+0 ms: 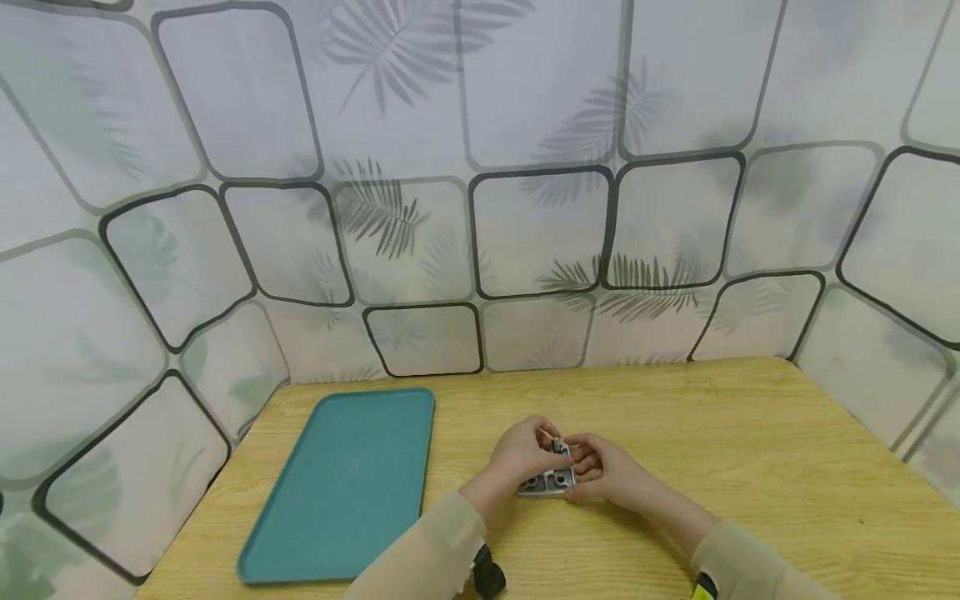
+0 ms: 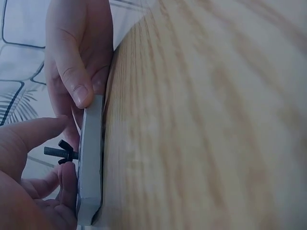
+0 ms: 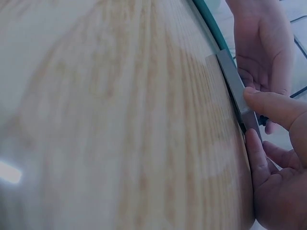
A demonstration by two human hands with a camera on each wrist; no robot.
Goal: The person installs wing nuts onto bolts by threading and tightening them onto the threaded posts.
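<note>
A small grey metal plate [image 1: 547, 482] with round recesses lies on or just above the wooden table. From its face rises a threaded bolt [image 2: 55, 152] bearing a black wing nut [image 2: 66, 154]. My left hand [image 1: 519, 457] reaches over the plate, thumb and bent fingers on either side of the bolt. In the left wrist view the wing nut shows between them; the thumb is apart from it and a fingertip lies close beside it. My right hand [image 1: 611, 473] grips the plate's right end, its thumb [image 3: 264, 100] on the edge and fingers along the other side.
A teal tray [image 1: 345, 483] lies on the table [image 1: 720, 467] to the left of my hands. Patterned cloth [image 1: 540, 233] hangs around the table's back and sides. A black device [image 1: 487, 575] sits at my left wrist.
</note>
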